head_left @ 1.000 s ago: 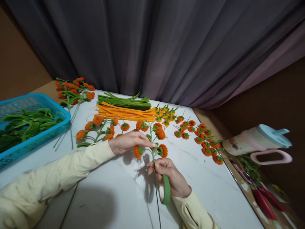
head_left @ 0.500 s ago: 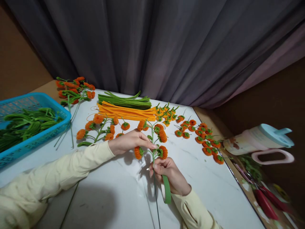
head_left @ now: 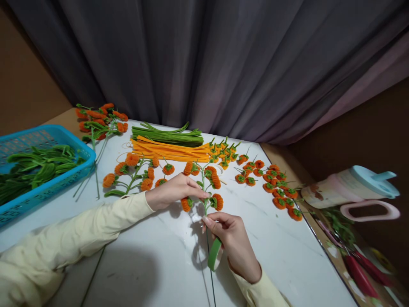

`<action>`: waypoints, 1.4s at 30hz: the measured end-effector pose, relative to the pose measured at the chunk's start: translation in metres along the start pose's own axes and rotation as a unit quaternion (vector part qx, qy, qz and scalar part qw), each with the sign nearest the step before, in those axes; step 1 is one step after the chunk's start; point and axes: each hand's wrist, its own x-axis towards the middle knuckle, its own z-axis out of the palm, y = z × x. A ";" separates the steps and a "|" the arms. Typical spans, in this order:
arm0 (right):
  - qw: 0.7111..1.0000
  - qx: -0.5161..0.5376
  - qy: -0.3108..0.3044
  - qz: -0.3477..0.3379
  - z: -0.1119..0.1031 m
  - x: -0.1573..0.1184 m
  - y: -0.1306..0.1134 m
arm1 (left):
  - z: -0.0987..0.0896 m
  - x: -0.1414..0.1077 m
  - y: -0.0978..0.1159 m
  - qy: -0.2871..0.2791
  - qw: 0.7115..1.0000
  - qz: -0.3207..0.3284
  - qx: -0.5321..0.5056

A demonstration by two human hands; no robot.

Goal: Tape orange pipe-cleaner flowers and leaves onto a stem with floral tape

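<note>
Left hand (head_left: 174, 187) and right hand (head_left: 232, 233) pinch a stem (head_left: 205, 207) (tape (head_left: 214, 254) at the right), blooms (head_left: 218, 202) attached, lower wire (head_left: 213, 286) seemingly unwrapped, loose blooms (head_left: 279, 203) unused.

The near stem (head_left: 205, 208) and tape (head_left: 214, 256) are coloured green, the blooms (head_left: 218, 202) orange, the left basket (head_left: 87, 150) blue; the white tabletop (head_left: 271, 247) is veined with grey.

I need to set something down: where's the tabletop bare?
Bare tabletop lies between the left sleeve and right hand, and right of that hand, nearer than the loose orange flowers. Green strips and orange strips crowd the back, the blue basket the left.
</note>
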 end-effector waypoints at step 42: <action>0.998 -0.017 0.066 -0.019 0.007 -0.010 -0.010 | 0.013 0.003 -0.009 0.010 0.993 0.068 -0.095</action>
